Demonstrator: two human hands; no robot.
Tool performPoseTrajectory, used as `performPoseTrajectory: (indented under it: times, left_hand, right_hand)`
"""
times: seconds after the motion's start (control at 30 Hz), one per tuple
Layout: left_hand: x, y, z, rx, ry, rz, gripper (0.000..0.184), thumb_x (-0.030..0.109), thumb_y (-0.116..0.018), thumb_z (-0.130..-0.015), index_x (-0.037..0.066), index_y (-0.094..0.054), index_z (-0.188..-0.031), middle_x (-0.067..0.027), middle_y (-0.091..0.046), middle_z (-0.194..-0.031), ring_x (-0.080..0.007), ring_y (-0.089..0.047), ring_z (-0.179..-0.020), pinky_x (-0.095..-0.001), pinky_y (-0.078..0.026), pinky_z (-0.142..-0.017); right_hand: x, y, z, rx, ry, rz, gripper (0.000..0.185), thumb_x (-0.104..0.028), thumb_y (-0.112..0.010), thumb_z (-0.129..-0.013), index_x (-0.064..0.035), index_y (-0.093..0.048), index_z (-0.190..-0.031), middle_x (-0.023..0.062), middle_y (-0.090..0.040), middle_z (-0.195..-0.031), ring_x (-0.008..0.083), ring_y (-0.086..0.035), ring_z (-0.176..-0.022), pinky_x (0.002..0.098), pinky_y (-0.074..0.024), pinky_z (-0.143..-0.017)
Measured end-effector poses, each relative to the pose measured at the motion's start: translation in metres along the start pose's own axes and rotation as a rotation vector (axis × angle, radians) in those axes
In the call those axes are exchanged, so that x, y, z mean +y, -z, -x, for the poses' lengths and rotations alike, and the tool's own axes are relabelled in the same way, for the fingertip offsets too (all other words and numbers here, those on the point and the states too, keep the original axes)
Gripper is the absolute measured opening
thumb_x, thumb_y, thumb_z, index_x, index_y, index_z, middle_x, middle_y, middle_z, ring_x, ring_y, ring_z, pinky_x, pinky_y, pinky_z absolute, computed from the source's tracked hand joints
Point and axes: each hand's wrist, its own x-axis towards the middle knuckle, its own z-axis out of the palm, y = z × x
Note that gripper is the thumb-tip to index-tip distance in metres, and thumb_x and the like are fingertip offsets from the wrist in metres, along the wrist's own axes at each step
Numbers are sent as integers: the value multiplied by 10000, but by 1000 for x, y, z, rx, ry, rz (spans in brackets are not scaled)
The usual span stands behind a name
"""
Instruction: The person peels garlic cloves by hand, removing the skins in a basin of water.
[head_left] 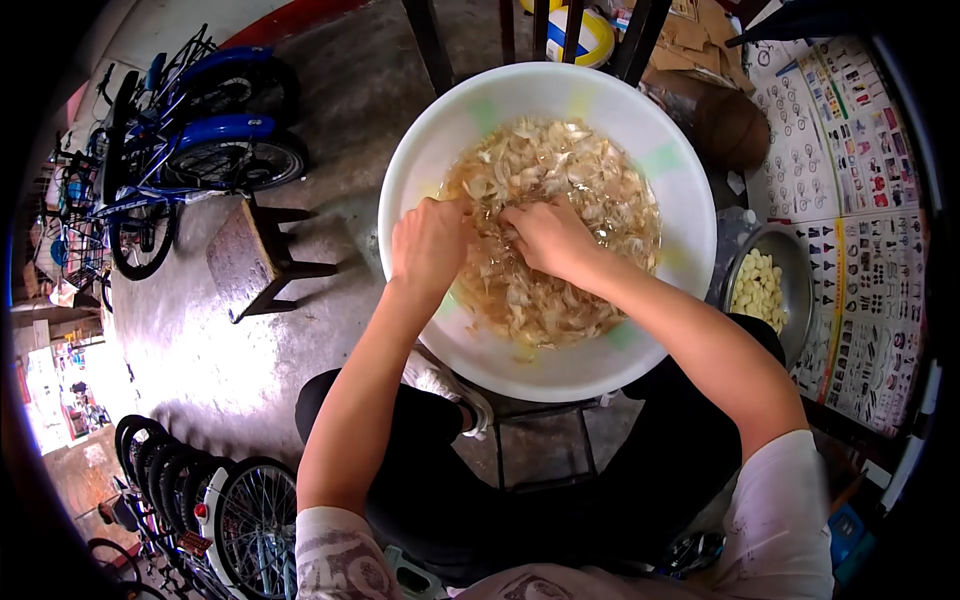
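A large white plastic basin (430,130) stands in front of me, holding brownish water full of floating garlic skins (560,300). My left hand (432,238) is at the left side of the water, knuckles up, its fingers curled inward over the skins. Close to it, near the middle, my right hand (548,236) is bent with its fingers closed and the tips down among the skins. Whatever either hand pinches is hidden by the fingers and the skins. Beside the basin on the right, a metal bowl (797,325) contains peeled garlic cloves (757,288).
A small wooden stool (243,258) stands left of the basin. Bicycles with blue mudguards (225,130) are parked at upper left, and more wheels (255,525) at lower left. Printed sheets (870,250) line the right side. A ball (592,40) lies behind dark bars.
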Motion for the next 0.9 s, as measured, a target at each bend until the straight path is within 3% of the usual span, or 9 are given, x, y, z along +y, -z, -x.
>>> performPoseTrajectory:
  times: [0.1, 0.17, 0.2, 0.3, 0.4, 0.47, 0.6, 0.67, 0.9]
  left_hand:
    - [3, 6, -1, 37, 6, 74, 268, 179, -772, -758, 69, -731, -999, -189, -680, -759, -369, -668, -763, -448, -519, -706]
    - [5, 11, -4, -16, 29, 181, 273, 164, -769, -769, 53, -719, -1014, -193, -685, -851, -337, -680, -762, -424, -531, -687]
    - [4, 10, -6, -9, 30, 183, 273, 164, -769, -769, 53, -719, -1014, -193, -685, -851, -337, -680, -762, -424, -531, -687]
    - [6, 9, -7, 64, -133, 479, 299, 147, -796, -758, 32, -722, -1024, -176, -682, -860, -291, -663, -714, -379, -520, -667]
    - [21, 18, -6, 43, -144, 666, 306, 124, -791, -770, 15, -721, -1047, -154, -678, -848, -248, -641, -697, -343, -504, -656]
    - [25, 19, -5, 82, -171, 674, 316, 88, -771, -801, 38, -712, -1107, -93, -671, -869, -177, -611, -704, -317, -475, -645]
    - [23, 7, -6, 169, -207, 746, 314, 74, -758, -809, 32, -704, -1115, -103, -699, -948, -187, -644, -761, -306, -497, -676]
    - [25, 7, -5, 245, -256, 709, 257, 60, -731, -806, 17, -713, -1059, -141, -703, -936, -288, -670, -757, -343, -522, -703]
    - [28, 0, 0, 361, -335, 552, 267, 37, -703, -794, 35, -712, -1061, -121, -706, -958, -310, -675, -787, -368, -533, -691]
  right_hand:
    - [3, 22, 1, 3, 20, -93, 228, -26, -678, -809, -55, -630, -1030, 111, -669, -913, 275, -666, -860, 414, -467, -856]
    - [10, 31, 0, 124, -12, -619, 247, 37, -696, -765, -30, -626, -993, 137, -693, -836, 230, -699, -842, 382, -506, -814]
    - [12, 35, 0, 125, -8, -613, 247, 37, -696, -765, -30, -626, -993, 137, -693, -836, 230, -699, -842, 382, -506, -814]
    - [17, 44, 5, 129, -10, -1047, 188, 18, -673, -853, -6, -590, -1021, 36, -661, -952, 114, -657, -908, 270, -524, -781]
    - [10, 51, 12, 142, -51, -1154, 201, 6, -674, -865, 5, -603, -1054, 35, -667, -968, 114, -662, -936, 264, -528, -786]
    - [4, 55, 15, 164, -99, -1167, 212, -1, -680, -868, 11, -624, -1072, 44, -677, -984, 118, -671, -918, 262, -532, -769]
    - [3, 47, 13, 301, -128, -1246, 217, -44, -708, -870, 21, -699, -1077, 84, -725, -965, 127, -696, -827, 262, -546, -709]
    - [4, 48, 14, 321, -119, -1160, 204, -64, -717, -869, 29, -712, -1050, 95, -735, -928, 125, -700, -804, 262, -548, -688]
    - [7, 50, 16, 383, -5, -941, 185, -84, -714, -882, 73, -719, -979, 119, -742, -860, 129, -713, -752, 248, -550, -651]
